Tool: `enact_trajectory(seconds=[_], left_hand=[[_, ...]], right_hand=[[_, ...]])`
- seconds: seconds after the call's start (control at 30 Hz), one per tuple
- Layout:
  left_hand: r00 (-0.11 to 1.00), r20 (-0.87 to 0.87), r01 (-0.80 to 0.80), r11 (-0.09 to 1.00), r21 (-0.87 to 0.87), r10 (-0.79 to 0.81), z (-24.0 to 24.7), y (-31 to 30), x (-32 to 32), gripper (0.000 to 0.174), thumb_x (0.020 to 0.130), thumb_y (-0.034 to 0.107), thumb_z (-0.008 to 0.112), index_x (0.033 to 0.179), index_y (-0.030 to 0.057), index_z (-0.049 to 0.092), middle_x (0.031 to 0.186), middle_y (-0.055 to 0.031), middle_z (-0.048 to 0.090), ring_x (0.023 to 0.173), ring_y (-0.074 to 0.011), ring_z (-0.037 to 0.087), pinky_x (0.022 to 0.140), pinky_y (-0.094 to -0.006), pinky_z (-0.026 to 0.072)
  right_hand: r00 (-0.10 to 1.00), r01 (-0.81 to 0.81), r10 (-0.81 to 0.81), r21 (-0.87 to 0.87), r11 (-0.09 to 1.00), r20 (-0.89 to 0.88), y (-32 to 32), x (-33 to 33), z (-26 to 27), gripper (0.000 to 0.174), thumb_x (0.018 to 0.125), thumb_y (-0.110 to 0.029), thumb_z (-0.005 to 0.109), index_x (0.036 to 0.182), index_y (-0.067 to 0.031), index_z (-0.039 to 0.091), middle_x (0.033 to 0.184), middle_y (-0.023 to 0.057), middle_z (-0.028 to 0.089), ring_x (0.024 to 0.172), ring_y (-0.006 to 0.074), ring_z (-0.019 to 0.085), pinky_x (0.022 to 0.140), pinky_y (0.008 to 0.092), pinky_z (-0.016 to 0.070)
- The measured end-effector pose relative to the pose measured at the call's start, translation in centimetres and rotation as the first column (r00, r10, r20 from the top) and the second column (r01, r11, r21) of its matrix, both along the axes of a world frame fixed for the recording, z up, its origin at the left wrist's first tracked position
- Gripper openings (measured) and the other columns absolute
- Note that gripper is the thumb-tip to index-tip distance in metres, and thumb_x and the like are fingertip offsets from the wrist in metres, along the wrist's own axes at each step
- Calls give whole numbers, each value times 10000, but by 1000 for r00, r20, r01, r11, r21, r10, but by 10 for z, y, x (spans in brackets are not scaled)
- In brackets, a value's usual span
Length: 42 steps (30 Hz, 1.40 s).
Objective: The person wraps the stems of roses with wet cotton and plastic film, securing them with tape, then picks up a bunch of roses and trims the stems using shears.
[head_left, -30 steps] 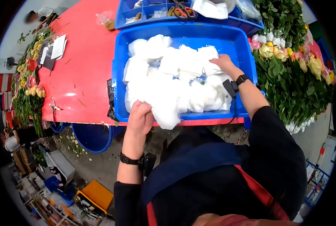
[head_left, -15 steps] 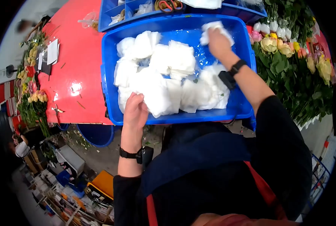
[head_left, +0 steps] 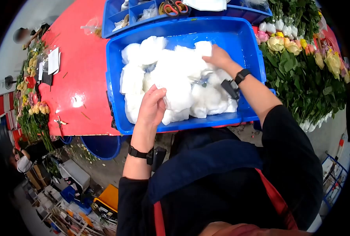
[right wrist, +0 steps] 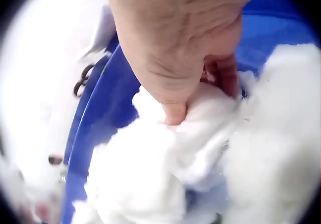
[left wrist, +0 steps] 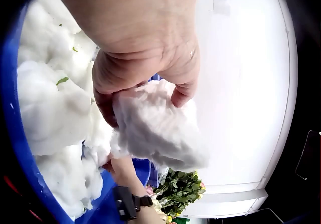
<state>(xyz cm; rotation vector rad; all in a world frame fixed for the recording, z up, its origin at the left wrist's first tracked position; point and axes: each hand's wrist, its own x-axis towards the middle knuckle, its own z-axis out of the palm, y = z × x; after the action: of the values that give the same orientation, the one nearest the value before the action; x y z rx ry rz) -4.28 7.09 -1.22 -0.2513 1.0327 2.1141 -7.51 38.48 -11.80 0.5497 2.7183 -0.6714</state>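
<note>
Soft white cotton wads (head_left: 133, 82) crowd a blue plastic tub (head_left: 241, 39) with shallow water in it. Over the tub's near side, my left hand (head_left: 153, 105) grips one cotton wad (left wrist: 158, 128) between thumb and fingers; its outer end hangs free in the left wrist view. My right hand (head_left: 221, 58) reaches into the back right of the tub. There it pinches another cotton wad (right wrist: 200, 116), thumb on top and fingers partly hidden behind, against neighbouring wads. Small green leaf bits (left wrist: 62, 80) cling to some of the cotton.
Behind the tub stands a blue divided tray (head_left: 151, 10) with scissors (head_left: 175, 8). Bundled roses (head_left: 296, 74) lie to the right, some stem ends wrapped in white. The red table (head_left: 78, 70) extends left, with pliers-like cutters (head_left: 59, 122) and more flowers. A blue bucket (head_left: 102, 147) stands below.
My right hand swung a cotton wad to the tub's back right, then brought it back left among the others. My left hand, still gripping its wad, has shifted inward over the tub.
</note>
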Motion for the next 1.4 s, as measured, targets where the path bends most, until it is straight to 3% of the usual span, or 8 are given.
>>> enact_trajectory(seconds=[0.2,0.33,0.63,0.77,1.03,1.2,1.3,1.4], left_hand=[[992,-86,81,988,-132,-93,10,36,-22,428,859,98,619,1230,-70,486,1167,-124,602,1058,-174,591,904,-301,468],[951,-152,208,922,-327,-268,26,67,-30,468,804,81,686,1206,-83,509,1157,-148,608,1026,-186,606,857,-316,495],[393,-576,-271,509,-817,-717,-39,144,-69,431,787,332,707,1098,38,657,1094,-227,631,1020,-350,607,863,-392,491],[207,-459,-306,388,-869,-864,-50,174,-103,361,786,293,682,1054,50,682,1113,-202,631,1024,-346,599,887,-399,479],[185,158,43,-153,-987,-970,-48,223,-122,570,706,292,671,1215,44,599,1267,-150,589,1164,-328,562,943,-408,456],[362,-270,-218,200,-955,-892,-40,210,-105,463,651,288,709,989,-11,604,1033,-198,657,985,-346,628,827,-397,495],[-24,-762,-673,574,-466,-647,-57,195,-80,256,702,197,696,898,75,586,936,-113,584,907,-333,570,768,-432,449],[-233,-549,-668,543,-510,-802,-78,183,-73,200,713,125,642,906,101,597,921,-90,559,935,-293,537,785,-409,409]], right_hand=[[999,35,-37,112,993,16,-19,17,60,651,794,-368,705,1255,39,493,1242,230,568,1122,343,574,931,397,467],[963,-140,-112,-809,570,-245,-3,43,105,660,806,-214,701,1368,7,433,1272,123,565,1101,184,553,927,293,448],[978,199,-134,-537,820,158,91,11,80,443,680,-137,767,1071,39,656,941,119,682,836,199,638,734,309,505],[901,-294,258,54,954,348,102,-15,10,434,592,-173,786,953,46,684,942,234,678,812,335,667,700,397,529],[971,-138,132,-17,990,-201,108,-16,43,403,576,-117,722,940,15,610,851,200,659,767,314,639,716,381,497],[564,54,271,362,931,-780,77,7,78,218,777,-136,626,957,-36,558,924,156,583,899,354,564,767,449,471],[636,-76,404,467,881,-658,72,11,29,116,817,-101,545,913,-37,540,885,140,547,872,344,552,738,436,477],[767,-336,486,384,860,-418,44,47,3,116,781,-81,537,888,-41,551,887,128,540,875,314,564,766,405,490]])
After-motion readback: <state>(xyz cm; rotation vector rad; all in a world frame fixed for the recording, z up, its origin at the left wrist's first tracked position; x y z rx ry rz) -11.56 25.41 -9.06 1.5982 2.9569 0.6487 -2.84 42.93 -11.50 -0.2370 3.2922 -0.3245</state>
